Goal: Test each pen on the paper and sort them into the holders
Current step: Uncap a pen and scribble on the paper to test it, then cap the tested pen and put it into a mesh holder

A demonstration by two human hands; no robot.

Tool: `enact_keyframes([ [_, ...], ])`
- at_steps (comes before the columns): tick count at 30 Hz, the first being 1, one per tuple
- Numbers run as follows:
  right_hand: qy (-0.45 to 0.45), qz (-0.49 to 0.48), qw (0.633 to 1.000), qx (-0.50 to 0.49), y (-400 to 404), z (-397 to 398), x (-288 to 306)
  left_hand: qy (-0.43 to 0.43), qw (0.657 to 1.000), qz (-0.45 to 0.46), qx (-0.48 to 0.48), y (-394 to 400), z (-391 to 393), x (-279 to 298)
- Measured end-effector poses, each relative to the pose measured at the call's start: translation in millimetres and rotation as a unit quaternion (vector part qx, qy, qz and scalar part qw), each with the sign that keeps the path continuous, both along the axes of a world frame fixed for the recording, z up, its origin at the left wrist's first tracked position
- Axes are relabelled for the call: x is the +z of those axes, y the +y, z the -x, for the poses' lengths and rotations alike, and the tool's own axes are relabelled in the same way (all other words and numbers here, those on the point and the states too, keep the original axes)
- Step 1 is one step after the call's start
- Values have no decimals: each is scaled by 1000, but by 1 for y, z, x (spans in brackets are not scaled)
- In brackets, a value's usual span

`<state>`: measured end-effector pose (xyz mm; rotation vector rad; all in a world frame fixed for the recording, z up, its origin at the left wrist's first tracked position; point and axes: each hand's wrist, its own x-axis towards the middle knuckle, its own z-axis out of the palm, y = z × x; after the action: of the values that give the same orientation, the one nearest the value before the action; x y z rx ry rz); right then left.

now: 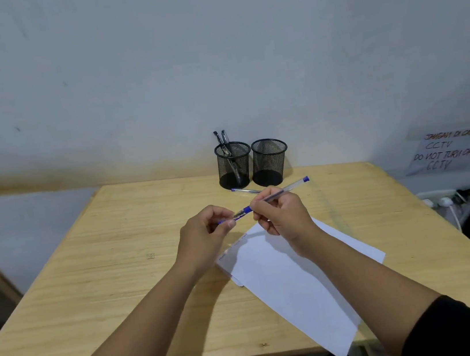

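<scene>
Right hand grip pinching blue pen mid-barrel above paper; left hand grip pinching its cap end. Risk: cap jerks free, pen slips onto bench. Pen: clear barrel, blue ends. Second pen lies before holders.

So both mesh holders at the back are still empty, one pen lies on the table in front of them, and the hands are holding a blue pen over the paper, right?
Not quite. The head view shows the left mesh holder already has two dark pens in it; only the right mesh holder looks empty. The rest stands: one pen lies on the table, and both hands hold the blue pen over the paper.
</scene>
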<state>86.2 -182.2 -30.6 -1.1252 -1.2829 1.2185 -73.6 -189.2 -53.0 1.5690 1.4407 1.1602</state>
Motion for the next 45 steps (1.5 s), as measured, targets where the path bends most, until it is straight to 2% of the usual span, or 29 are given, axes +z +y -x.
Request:
enact_keyframes([
  [11, -34, -37, 998, 33, -22, -4, 2, -18, 1000, -20, 7, -25, -18, 6],
  [17, -119, -20, 991, 55, -35, -15, -8, 47, 998, -9, -34, -32, -15, 1],
  [19, -93, 4, 994, 54, -36, -19, -7, 74, 997, -20, -32, -29, -12, 6],
  [22, 14, 40, 998, 50, -35, -27, -1, 116, 992, -42, -11, -23, -4, 15],
  [24, 29, 48, 996, 63, -35, -34, 5, 134, 990, -50, 1, -18, 4, 19],
  [26, -14, 47, 996, 77, -33, -40, 8, 152, 987, -56, 2, -13, 8, 24],
  [29, -130, 20, 988, 77, -29, -44, 11, 171, 982, -81, -21, -5, 0, 32],
  [31, -160, 3, 984, 81, -24, -44, 14, 180, 976, -110, -45, 0, -14, 36],
  [33, -178, -10, 981, 80, -17, -47, 18, 151, 978, -132, -57, 7, -32, 40],
  [35, -197, -24, 977, 80, -7, -55, 22, 84, 986, -137, -50, 18, -49, 45],
  [38, -221, -37, 973, 51, 13, -71, 31, 2, 991, -133, -9, 37, -74, 51],
  [40, -222, -48, 974, 2, 29, -81, 39, -20, 991, -127, 21, 52, -91, 52],
  [45, -169, -100, 965, -174, 82, -104, 58, 34, 990, -108, 82, 96, -122, 40],
])
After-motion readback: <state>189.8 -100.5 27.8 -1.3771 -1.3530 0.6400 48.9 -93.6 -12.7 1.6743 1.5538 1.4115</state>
